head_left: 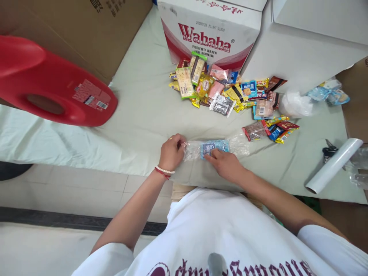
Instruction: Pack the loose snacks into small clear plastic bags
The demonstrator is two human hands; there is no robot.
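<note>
A blue snack packet (215, 146) lies flat on the cloth-covered table, with crinkled clear plastic film (193, 150) around it and stretching out to both sides. My left hand (172, 150) is closed, its curled fingers pinching the left end of the film. At the packet's lower edge, the bent fingers of my right hand (224, 164) grip the packet through the plastic and hide part of it. Just beyond the film's right end lie a brown bar in a red-edged wrapper (255, 130) and several small snack packets (283, 129).
A heap of wrapped snacks (212, 84) sits before the Wahaha carton (211, 36). Bunched white plastic (296, 104) and blue packets (330, 92) are at the right. A film roll (335, 165) lies near keys (330, 150). A large red jug (57, 84) occupies the left.
</note>
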